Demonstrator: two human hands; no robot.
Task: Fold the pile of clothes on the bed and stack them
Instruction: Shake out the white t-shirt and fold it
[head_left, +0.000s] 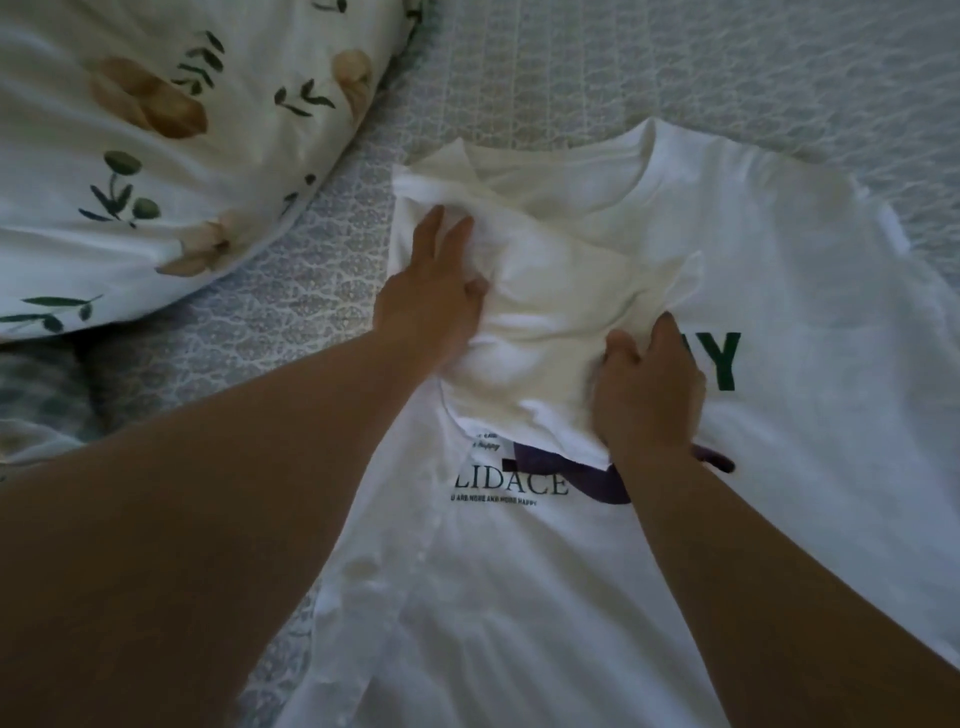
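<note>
I see a white T-shirt (597, 571) spread flat on the bed (675, 62), chest side up, collar at the far end. It is soft, thin cotton with light wrinkles, and it carries dark green print: the letters "LIDACE", a small line beneath them, a big "Y" to the right of my right fingers, and a dark purple shape partly hidden under the right wrist. One sleeve (561, 312) is folded in across the chest, making a rumpled, puffy white pad of doubled cloth between my two hands.

My left hand (431, 301) lies on the far left edge of that fold, fingers stretched out and pressed flat on the cloth, the thumb tucked into a crease. It grips nothing that I can see. My right hand (649, 384) sits on the near right corner of the fold, fingers curled downward into the fabric; I cannot tell whether they pinch the cloth or only press it.

Beyond the fingertips of both hands runs the ribbed collar. The bed cover under the shirt is grey-blue and quilted, with a fine leafy pattern. Left of my left fingers, well apart from the shirt, lies a plump white quilt (156, 145) printed with green leaves and tan flowers; it does not touch the shirt.
</note>
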